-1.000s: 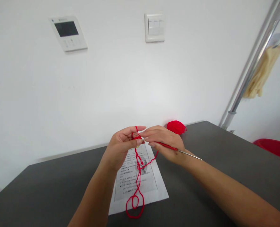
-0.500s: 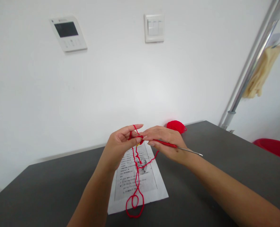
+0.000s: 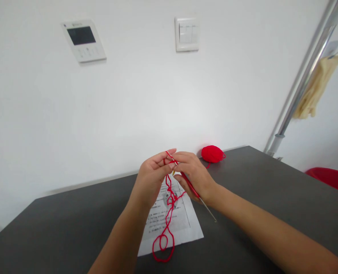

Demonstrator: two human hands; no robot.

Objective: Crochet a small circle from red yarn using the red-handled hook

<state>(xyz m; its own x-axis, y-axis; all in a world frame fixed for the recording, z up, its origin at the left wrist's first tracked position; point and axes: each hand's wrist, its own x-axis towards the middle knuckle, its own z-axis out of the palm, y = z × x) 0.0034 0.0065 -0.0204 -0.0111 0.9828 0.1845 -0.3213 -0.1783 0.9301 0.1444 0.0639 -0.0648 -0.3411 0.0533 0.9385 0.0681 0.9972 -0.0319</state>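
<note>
My left hand (image 3: 153,177) is raised above the dark table (image 3: 71,224), its fingers pinched on a strand of red yarn (image 3: 169,213) looped over the forefinger. My right hand (image 3: 196,173) meets it fingertip to fingertip and grips a crochet hook (image 3: 196,194) with a red handle and a thin metal shaft that points down and back toward my wrist. The yarn hangs from the fingers and ends in loops on a printed paper sheet (image 3: 183,228). A red yarn ball (image 3: 212,153) lies behind my right hand near the wall.
A metal pole (image 3: 303,82) rises at the table's far right corner with pale cloth (image 3: 317,87) hanging by it. A red object (image 3: 330,178) sits low at the right edge. A wall panel (image 3: 83,40) and a light switch (image 3: 186,33) are above.
My right hand has turned, so the hook's shaft swung from pointing right to pointing down toward me. Both hands shifted slightly right and closer together.
</note>
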